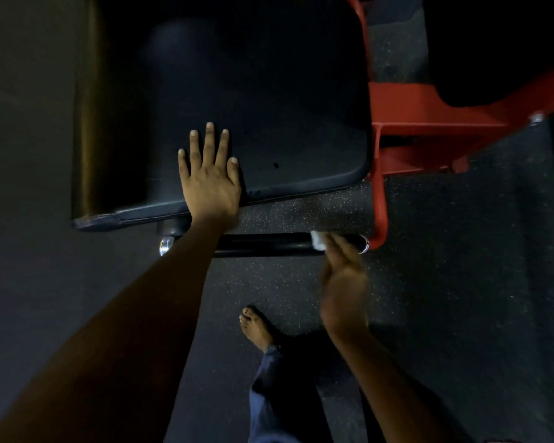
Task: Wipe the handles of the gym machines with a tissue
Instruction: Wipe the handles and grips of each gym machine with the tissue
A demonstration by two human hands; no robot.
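the left hand [210, 183] lies flat with straight, spread fingers on the near edge of the black seat pad [269, 123], seemingly bracing the person as they lean over. below the pad's edge runs a black handle [263, 244], a horizontal bar whose right end meets the red frame [381, 193] of the machine. the right hand [343, 282] is blurred, reaching to the handle near that right end, and a small white tissue [318, 241] shows at its fingertips, lying against the bar; the fingers look curled onto the tissue, though the blur hides exactly how they hold it. the step in hand appears to be the wiping of this handle, with the tissue at the right portion of the bar. much of the bar to the left, toward the chrome tip [165, 246], lies partly hidden behind the left forearm. the next move likely calls for drawing the tissue leftward along the bar while keeping it pressed, and wrapping round the underside too. a bare foot [256, 324] stands on the speckled floor [461, 251] below.
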